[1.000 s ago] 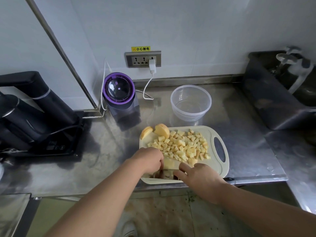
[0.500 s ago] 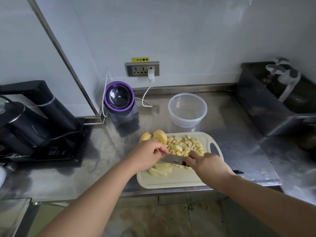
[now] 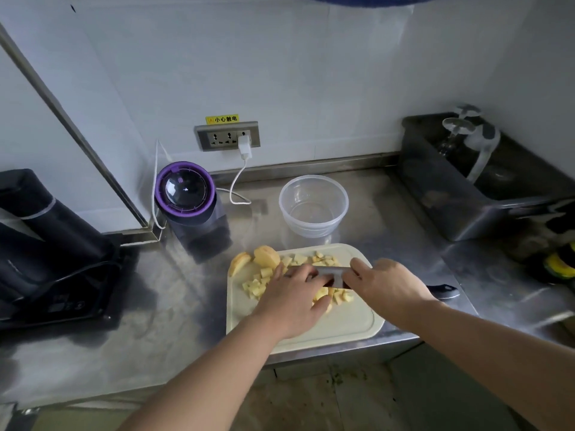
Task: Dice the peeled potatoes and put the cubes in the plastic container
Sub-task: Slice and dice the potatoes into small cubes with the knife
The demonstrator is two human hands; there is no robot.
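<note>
Steel knife [image 3: 326, 270] (one), two hands [image 3: 289, 303] [image 3: 389, 287], one container [image 3: 313, 206].

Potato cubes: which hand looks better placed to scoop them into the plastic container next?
Probably the left hand: it lies open on the potato cubes, while the right hand grips the knife.

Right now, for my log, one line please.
right hand: holds grey knife | left hand: on yellow potato cubes | clear round plastic container: empty

R hand [image 3: 385, 284] hides knife [image 3: 329, 270] handle, L hand [image 3: 292, 301] covers some cubes [image 3: 255, 287].
</note>
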